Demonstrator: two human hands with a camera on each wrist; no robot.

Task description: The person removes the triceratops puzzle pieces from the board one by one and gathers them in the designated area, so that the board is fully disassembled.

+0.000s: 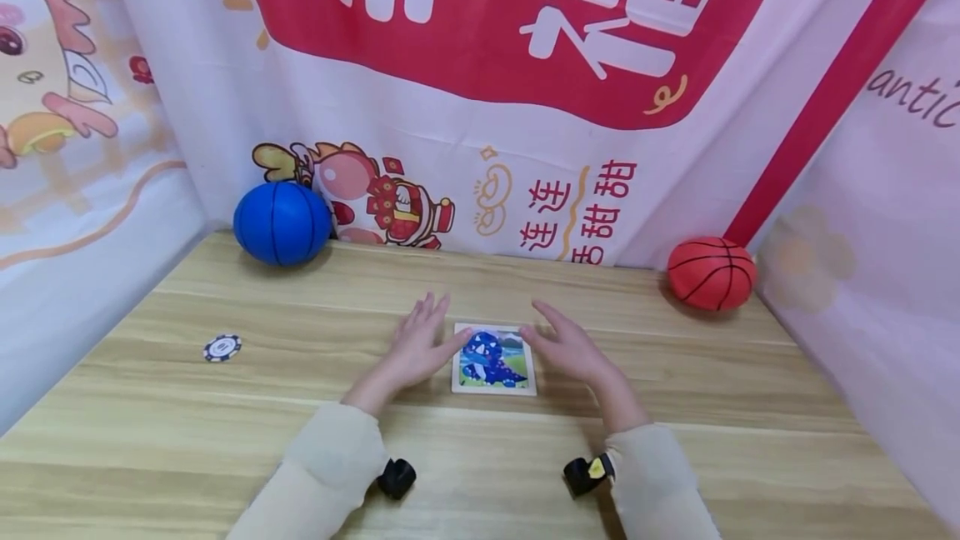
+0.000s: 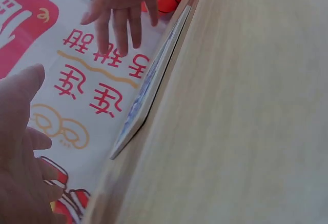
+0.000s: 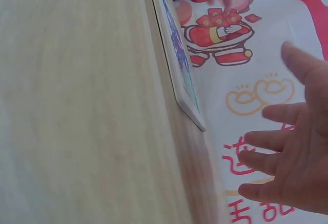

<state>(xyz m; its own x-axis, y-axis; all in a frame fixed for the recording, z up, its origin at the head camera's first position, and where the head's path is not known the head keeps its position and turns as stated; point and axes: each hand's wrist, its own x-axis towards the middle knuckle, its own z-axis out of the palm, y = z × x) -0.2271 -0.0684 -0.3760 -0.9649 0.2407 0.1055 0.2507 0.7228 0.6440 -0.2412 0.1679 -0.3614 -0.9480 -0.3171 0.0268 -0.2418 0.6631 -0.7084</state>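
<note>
Picture tile (image 1: 492,363), hands (image 1: 414,354) (image 1: 567,348) either side, fingers (image 3: 267,140) loosely extended

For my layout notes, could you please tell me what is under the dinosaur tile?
The table shows around the dinosaur tile, whose lower edge looks dark in both wrist views. What lies directly beneath it is covered, so I cannot tell.

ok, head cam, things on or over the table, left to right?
Chip → blue ball → left hand → dinosaur picture tile → right hand → red ball.
</note>
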